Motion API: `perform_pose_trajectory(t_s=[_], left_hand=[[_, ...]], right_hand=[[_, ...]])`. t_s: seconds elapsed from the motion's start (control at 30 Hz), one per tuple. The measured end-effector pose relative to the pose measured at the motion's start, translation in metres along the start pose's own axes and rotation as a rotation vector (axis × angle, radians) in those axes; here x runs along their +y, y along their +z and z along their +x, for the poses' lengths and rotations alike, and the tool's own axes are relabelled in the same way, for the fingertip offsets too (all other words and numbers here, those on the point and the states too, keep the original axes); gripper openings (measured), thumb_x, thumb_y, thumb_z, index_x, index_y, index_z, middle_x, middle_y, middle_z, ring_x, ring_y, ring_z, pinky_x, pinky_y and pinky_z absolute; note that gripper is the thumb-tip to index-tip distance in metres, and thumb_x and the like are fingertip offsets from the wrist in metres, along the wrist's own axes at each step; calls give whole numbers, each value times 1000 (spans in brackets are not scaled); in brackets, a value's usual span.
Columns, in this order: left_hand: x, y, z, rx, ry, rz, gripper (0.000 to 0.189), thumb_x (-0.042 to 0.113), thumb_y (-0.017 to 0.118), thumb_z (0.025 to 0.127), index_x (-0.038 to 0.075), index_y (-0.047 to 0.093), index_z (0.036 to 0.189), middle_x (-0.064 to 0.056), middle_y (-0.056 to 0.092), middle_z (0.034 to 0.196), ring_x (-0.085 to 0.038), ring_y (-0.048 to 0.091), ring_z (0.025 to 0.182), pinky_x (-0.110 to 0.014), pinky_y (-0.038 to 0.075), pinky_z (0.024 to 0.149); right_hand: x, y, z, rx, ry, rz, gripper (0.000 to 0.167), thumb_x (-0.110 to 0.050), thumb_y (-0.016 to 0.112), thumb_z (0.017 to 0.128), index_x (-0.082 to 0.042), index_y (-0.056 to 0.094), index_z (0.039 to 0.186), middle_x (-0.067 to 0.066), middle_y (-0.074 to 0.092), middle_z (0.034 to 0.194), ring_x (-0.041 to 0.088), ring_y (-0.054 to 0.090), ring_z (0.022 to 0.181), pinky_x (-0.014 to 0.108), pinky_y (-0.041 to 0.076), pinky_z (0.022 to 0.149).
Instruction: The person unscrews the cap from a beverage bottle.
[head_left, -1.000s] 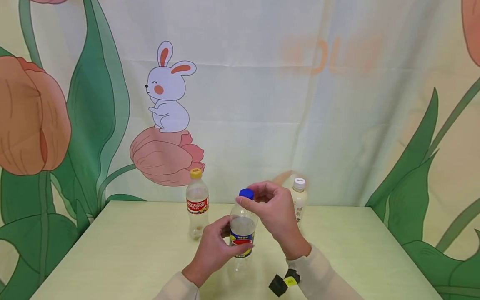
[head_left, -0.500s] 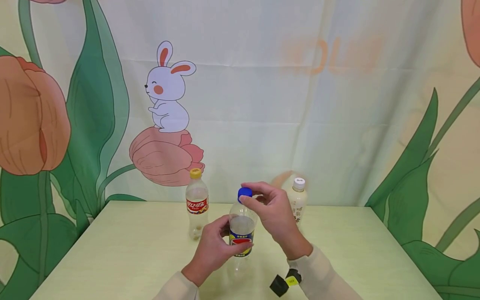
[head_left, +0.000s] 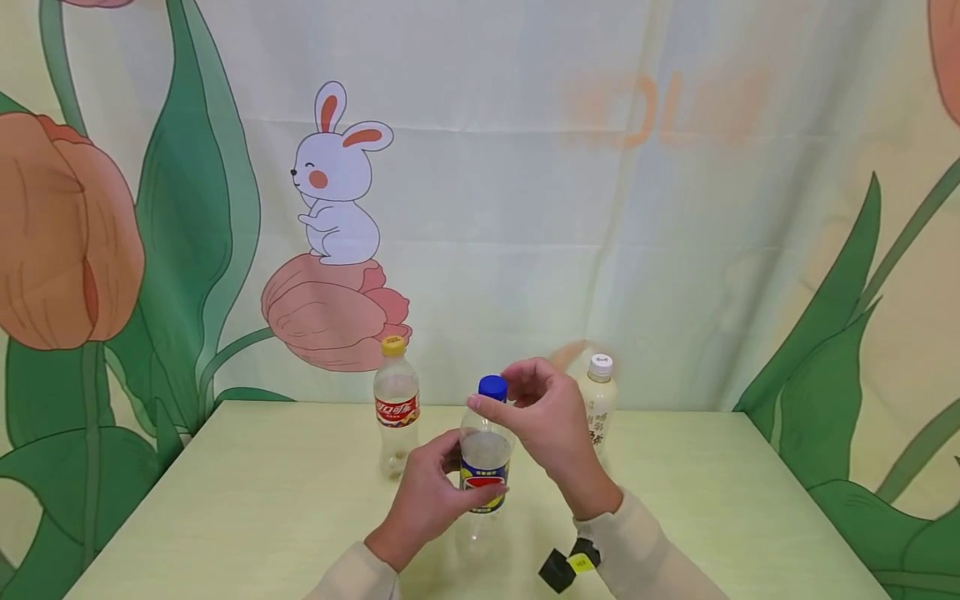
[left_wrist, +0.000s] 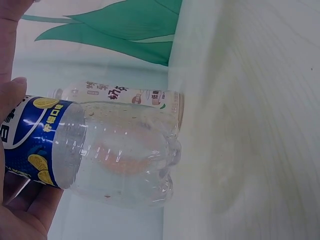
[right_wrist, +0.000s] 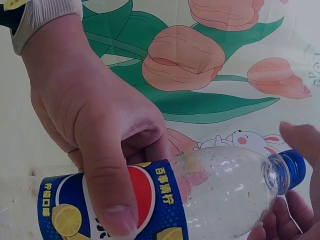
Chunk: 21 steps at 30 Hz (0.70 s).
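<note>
In the head view a clear plastic bottle [head_left: 486, 450] with a blue lemon-printed label stands upright at the middle of the table. My left hand [head_left: 427, 500] grips it round the label, thumb across the front. The bottle's bottom is close to the tabletop in the left wrist view; whether it touches, I cannot tell. On the bottle's neck sits a blue cap [head_left: 492, 387]. My right hand [head_left: 551, 421] has its thumb and curled fingers round the cap. In the right wrist view the thumb tip extends past the cap [right_wrist: 295, 167], with the fingers below it.
A yellow-capped bottle [head_left: 395, 408] with a red label stands behind the left hand. Behind the right hand is a white-capped, cream-coloured bottle [head_left: 598, 400], partly hidden. A black object with a yellow tag [head_left: 570, 565] shows at the right cuff. A printed curtain [head_left: 487, 208] hangs behind the table [head_left: 225, 500].
The right thumb has slid left across the front of the cap, and the fingers have shifted round its right side. The left hand and bottle stay nearly in place.
</note>
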<state>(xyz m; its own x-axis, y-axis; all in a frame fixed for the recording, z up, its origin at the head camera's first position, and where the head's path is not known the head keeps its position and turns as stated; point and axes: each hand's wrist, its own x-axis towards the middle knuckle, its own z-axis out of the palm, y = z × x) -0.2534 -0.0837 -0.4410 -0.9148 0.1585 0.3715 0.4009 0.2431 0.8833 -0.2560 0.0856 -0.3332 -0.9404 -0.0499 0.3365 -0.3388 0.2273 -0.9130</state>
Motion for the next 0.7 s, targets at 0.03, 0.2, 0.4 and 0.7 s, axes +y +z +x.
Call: perform_pose_trajectory(t_s=[0.03,0.2,0.4,0.7], left_hand=[[0,0,0,0,0,-5,57,33,93,75,23,66,123,4,73,118,-16,72,106,-27,60,93],[-1,1,0,2,7,-11,57,32,94,73,23,66,122,5,74,116,-14,72,104,-24,59,92],[1,0,0,-3,-1,-8,57,33,94,74,23,66,123,4,73,117,-16,72,106,-36,60,96],[2,0,1,6,-8,-14,58,30,94,74,22,66,124,3,74,118,-18,73,106,-42,60,97]], right_hand=[[-1,0,0,8,2,-4,41,-32,94,73,-14,69,101,5,71,93,23,63,85,33,55,76],[-2,0,-1,27,-17,-24,34,-30,93,76,-14,73,98,4,72,91,22,64,82,32,56,73],[-3,-3,0,-4,-52,2,29,-27,89,80,-14,77,103,4,74,96,22,65,87,32,56,77],[2,-6,2,-101,-125,50,27,-19,81,89,-13,78,115,7,73,104,20,64,94,29,54,84]])
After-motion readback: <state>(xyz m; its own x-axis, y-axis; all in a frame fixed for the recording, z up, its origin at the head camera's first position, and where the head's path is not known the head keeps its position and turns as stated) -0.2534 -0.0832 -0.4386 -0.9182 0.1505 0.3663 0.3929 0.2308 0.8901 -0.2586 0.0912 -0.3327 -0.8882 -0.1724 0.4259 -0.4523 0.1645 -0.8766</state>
